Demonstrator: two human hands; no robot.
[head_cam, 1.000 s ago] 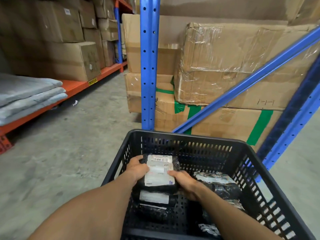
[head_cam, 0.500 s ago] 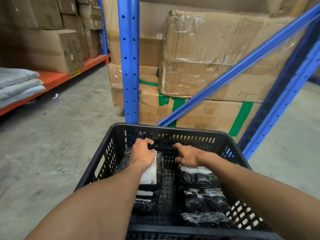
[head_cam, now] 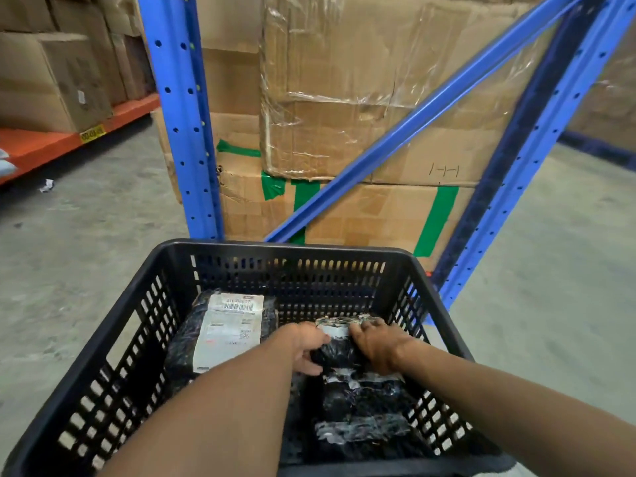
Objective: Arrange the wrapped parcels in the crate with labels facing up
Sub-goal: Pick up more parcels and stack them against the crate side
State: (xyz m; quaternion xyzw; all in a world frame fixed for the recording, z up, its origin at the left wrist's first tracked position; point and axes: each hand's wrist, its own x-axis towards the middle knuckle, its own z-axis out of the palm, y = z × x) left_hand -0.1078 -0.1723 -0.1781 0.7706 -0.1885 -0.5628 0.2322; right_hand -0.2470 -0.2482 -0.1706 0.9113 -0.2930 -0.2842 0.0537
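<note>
A black slotted plastic crate (head_cam: 282,251) sits on the floor in front of me. On its left side lies a black wrapped parcel (head_cam: 225,330) with a white barcode label facing up. On the right side, both hands grip another black wrapped parcel (head_cam: 339,342) at the far end of a row. My left hand (head_cam: 306,346) holds its left edge and my right hand (head_cam: 377,344) its right edge. Nearer to me, two more black parcels (head_cam: 364,407) lie in that row, with crumpled labels showing.
A blue steel rack upright (head_cam: 179,115) and diagonal brace (head_cam: 413,122) stand just behind the crate, in front of stacked cardboard boxes (head_cam: 344,98). An orange shelf (head_cam: 51,142) with boxes runs along the left. Concrete floor (head_cam: 86,235) surrounds the crate.
Both hands left the labelled parcel on the left side and moved right onto the far parcel of the right row. The camera has moved closer to the rack.
</note>
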